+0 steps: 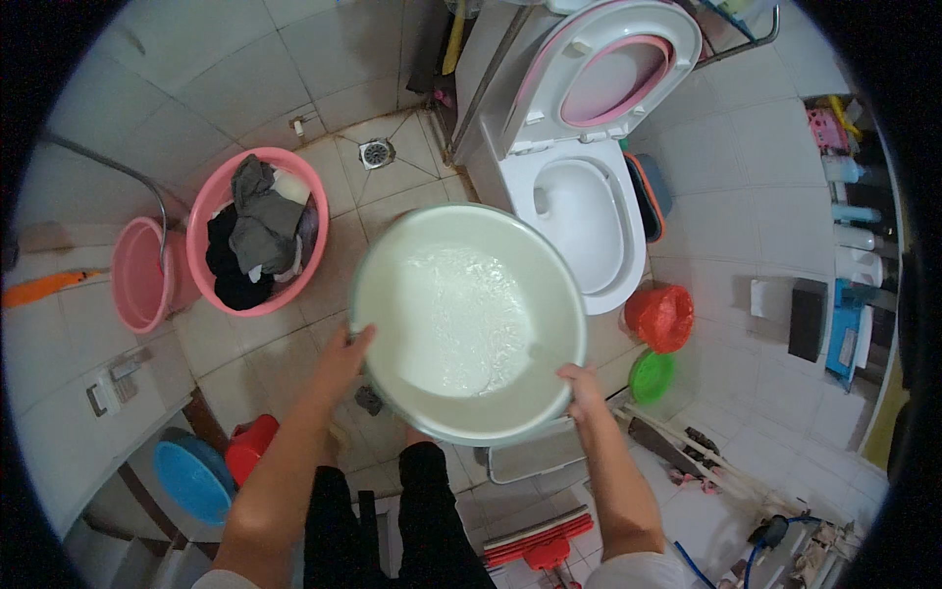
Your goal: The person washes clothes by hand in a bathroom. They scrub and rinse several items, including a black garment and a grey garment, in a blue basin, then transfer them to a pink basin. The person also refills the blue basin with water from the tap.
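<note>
A large pale green plastic basin (471, 416) with rippling water (471, 324) in it is held up in front of me, beside an open toilet (589, 213). My left hand (342, 368) grips the basin's left rim, thumb over the edge. On the right rim, my right hand (583, 390) holds on the same way. To the left, a pink basin (320, 258) on the floor holds a heap of grey, black and light clothes (268, 213). Next to it stands a smaller pink bucket (140, 276). The fingers under the rim are hidden.
A floor drain (377, 153) lies by the back wall. Right of the toilet are a red-lined bin (660, 318) and a green basin (651, 375). At lower left are a blue basin (193, 478) and a red bucket (250, 445); a red mop head (541, 541) lies below.
</note>
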